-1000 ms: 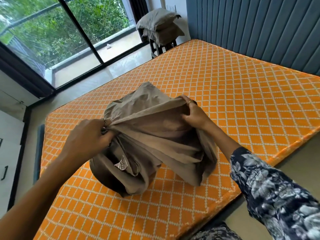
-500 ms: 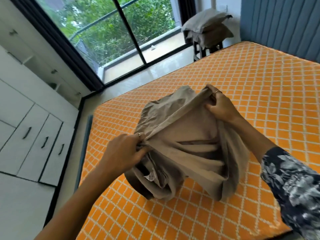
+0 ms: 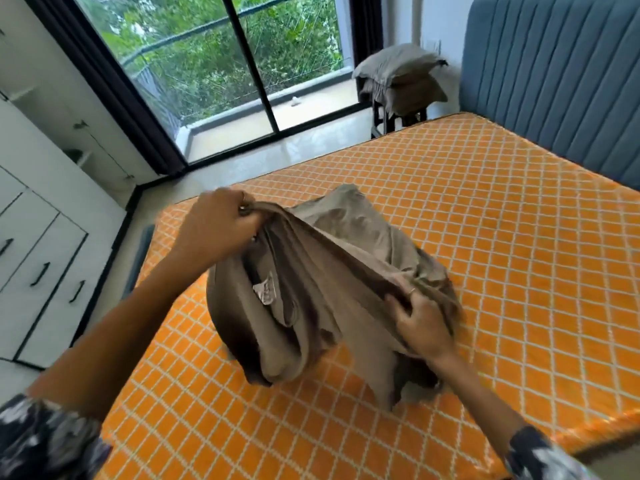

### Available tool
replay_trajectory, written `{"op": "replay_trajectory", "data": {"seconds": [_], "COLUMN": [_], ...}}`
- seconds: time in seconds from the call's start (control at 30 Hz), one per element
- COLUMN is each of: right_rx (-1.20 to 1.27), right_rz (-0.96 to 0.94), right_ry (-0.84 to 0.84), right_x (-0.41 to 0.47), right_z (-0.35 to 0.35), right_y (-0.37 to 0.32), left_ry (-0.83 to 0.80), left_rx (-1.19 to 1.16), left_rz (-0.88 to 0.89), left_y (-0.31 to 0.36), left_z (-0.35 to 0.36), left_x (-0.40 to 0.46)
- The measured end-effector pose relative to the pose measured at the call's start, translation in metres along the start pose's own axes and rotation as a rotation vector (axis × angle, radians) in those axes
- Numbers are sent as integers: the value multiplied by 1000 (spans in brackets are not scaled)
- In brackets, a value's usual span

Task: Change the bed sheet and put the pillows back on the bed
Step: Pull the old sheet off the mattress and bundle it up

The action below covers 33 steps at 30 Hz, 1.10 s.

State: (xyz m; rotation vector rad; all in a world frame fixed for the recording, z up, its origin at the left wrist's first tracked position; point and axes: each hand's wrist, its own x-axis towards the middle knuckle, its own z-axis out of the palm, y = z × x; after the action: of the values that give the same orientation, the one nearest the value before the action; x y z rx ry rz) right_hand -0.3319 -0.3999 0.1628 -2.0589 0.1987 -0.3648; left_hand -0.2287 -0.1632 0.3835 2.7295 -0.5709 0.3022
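A bare orange mattress with a white diamond grid (image 3: 485, 237) fills the bed below a blue channelled headboard (image 3: 554, 74). On its near half sits a bunched taupe cotton bed sheet (image 3: 329, 289), white label showing. Its taut edge slants from upper left down to lower right. The left hand (image 3: 221, 223) grips the high end; the right hand (image 3: 420, 325) pinches the low end. Two grey pillows (image 3: 398, 77) are stacked on a dark stool by the window.

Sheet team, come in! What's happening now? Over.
Both hands, left and right, gripping the bunched sheet. Mattress bare. Pillows off the bed, by the window.
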Motion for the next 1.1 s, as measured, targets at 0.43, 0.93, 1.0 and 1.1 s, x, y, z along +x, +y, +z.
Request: {"op": "replay_trajectory", "data": {"seconds": [0.43,0.93,1.0,1.1], "right_rx": [-267,-213,-302,-461], "right_rz": [49,-34,-22,54], "right_ry": [217,-28,-51,30], "right_x": [4,53,72,86], "right_z": [29,-95,-125,-148], "right_y": [-23,-20,-27,-29], "left_ry": [78,66,58,65], "left_rx": [34,47,45,48], "left_rz": [100,111,123,147], "left_y": [82,63,62,61], "left_z": [-8,-32,-32,-32], "left_x": [67,64,63,63]}}
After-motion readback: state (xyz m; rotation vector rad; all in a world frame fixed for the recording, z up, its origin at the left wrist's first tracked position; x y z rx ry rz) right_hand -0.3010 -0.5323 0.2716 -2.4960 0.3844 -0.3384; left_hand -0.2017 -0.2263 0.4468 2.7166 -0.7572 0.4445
